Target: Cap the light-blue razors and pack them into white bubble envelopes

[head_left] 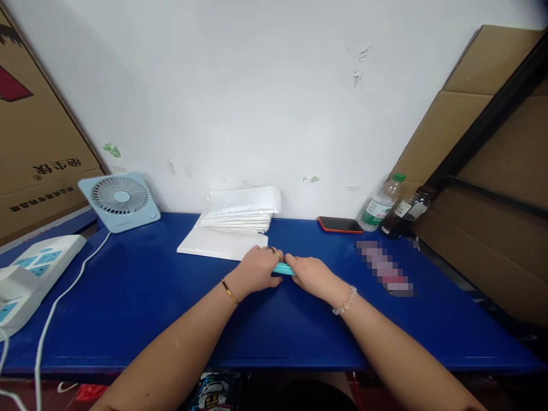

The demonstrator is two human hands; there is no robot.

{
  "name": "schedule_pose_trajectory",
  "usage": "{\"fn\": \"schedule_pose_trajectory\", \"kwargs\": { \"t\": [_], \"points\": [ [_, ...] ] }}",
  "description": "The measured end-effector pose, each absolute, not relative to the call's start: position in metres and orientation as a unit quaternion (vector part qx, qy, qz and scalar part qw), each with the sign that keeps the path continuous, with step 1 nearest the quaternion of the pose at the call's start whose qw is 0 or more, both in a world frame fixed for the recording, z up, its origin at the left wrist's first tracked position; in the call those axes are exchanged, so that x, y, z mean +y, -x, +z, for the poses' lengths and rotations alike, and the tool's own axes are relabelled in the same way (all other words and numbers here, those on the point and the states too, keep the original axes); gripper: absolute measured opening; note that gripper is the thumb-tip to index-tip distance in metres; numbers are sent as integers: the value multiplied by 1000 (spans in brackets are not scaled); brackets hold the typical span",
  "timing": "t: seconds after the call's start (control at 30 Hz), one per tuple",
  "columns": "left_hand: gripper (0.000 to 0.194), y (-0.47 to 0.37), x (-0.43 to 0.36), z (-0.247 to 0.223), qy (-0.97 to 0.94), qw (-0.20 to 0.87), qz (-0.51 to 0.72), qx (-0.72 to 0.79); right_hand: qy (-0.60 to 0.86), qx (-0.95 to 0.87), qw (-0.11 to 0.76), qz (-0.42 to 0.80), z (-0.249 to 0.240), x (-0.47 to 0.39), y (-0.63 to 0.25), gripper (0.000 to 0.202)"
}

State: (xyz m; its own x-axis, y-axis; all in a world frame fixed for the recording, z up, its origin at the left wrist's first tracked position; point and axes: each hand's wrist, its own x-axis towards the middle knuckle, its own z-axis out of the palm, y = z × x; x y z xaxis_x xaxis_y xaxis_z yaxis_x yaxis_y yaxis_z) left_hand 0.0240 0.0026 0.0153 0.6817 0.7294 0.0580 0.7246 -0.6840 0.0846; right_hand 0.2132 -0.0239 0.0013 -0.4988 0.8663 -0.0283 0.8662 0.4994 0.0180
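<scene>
A small turquoise object [284, 269] is held between both hands above the middle of the blue table. My left hand [258, 268] grips its left end, the thumb below and the fingers on top. Closed round its right end is my right hand [311, 275]. Much of the object is hidden by the fingers, so its full shape cannot be made out. Just behind my left hand lies a white padded envelope [209, 242], flat on the table, with a stack of folded white envelopes [240, 205] on top of it.
A light blue fan [121, 197] and a white power strip [43, 262] with cables stand at the left. A phone [340, 225], a green-capped bottle [379, 208] and a dark bottle [402, 217] are at the back right. Nearer lies a blurred item [385, 268] on the table [141, 319].
</scene>
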Motion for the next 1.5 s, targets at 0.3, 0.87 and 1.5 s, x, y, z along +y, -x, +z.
{"fn": "schedule_pose_trajectory", "kwargs": {
  "t": [0.3,0.87,1.5],
  "points": [
    [92,54,59,12,-845,99,34,524,-545,838,21,-33,18,-12,-261,9],
    [91,52,65,9,-861,114,-21,496,-509,846,-67,-142,32,-13,-280,5],
    [119,60,67,7,-859,117,-13,498,-540,840,30,-33,91,-50,-274,8]
  ]
}}
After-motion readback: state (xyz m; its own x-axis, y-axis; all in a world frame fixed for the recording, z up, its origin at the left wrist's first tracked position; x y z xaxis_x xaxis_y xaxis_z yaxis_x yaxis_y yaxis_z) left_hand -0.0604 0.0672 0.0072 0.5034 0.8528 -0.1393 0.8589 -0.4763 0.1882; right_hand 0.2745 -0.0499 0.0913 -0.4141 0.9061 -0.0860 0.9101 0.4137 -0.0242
